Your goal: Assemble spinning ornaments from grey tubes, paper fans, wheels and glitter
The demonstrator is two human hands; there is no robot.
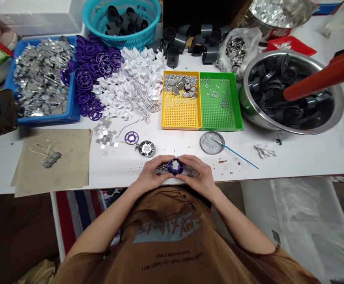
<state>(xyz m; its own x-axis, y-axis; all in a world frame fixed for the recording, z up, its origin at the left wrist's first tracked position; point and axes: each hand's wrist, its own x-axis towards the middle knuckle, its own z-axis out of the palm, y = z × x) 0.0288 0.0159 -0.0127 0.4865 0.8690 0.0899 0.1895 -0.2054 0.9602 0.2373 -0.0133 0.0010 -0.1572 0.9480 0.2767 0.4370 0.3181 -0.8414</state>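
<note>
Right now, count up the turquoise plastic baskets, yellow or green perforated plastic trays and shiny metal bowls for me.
Turquoise plastic basket: 1
Perforated plastic trays, yellow tray and green tray: 2
Shiny metal bowls, front bowl and back bowl: 2
Total: 5

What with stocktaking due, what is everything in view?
Box: one, white, left
Filled tray: one, blue, left
Basket: one, teal, top
Rings: many, purple, left
Curled pieces: many, white, centre
Trays: two, yellow and green, centre
Fittings: many, black, top
Bag: one, clear, top
Bowls: two, silver, right
Small tray: one, red, right
Handle: one, orange, right
Dish: one, grey, front
Stick: one, blue, in dish
Squares: many, silver, left
Sheets: two, brown, left
Held disc: one, purple, front
Hands: two, bare, front
</note>
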